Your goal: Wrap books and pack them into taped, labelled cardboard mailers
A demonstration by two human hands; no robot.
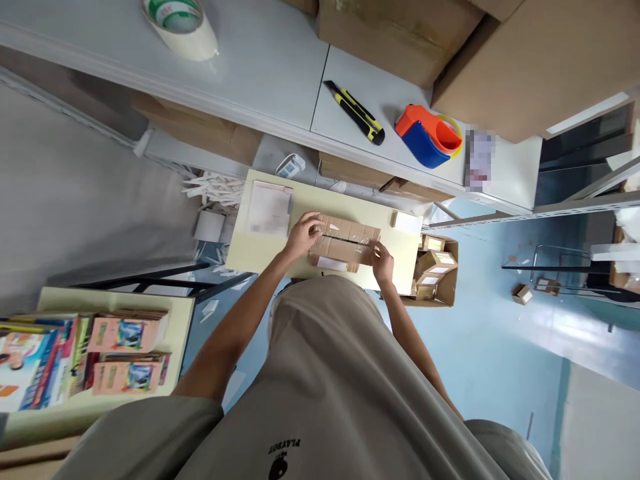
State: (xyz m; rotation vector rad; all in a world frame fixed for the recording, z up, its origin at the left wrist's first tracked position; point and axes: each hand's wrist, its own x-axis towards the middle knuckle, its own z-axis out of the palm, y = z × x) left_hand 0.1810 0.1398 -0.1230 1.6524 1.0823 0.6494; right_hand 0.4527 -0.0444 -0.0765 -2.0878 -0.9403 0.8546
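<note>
A small brown cardboard box (350,232) rests on the pale yellow table (240,240) in front of my body. A dark seam runs along its top between two flaps, and shiny clear tape shows near its ends. My left hand (303,235) grips the box's left end, fingers curled over the edge. At the opposite end, my right hand (383,262) pinches the right edge near the seam. A white label (332,264) lies on the box's near side. Left of the box is a flat white sheet or packet (270,208).
A grey shelf (260,87) above holds a tape roll (195,33), a utility knife (355,112), an orange-and-blue tape dispenser (429,135) and large cartons (395,40). An open carton of small boxes (445,287) stands right of the table. Books (45,360) fill a side table at left.
</note>
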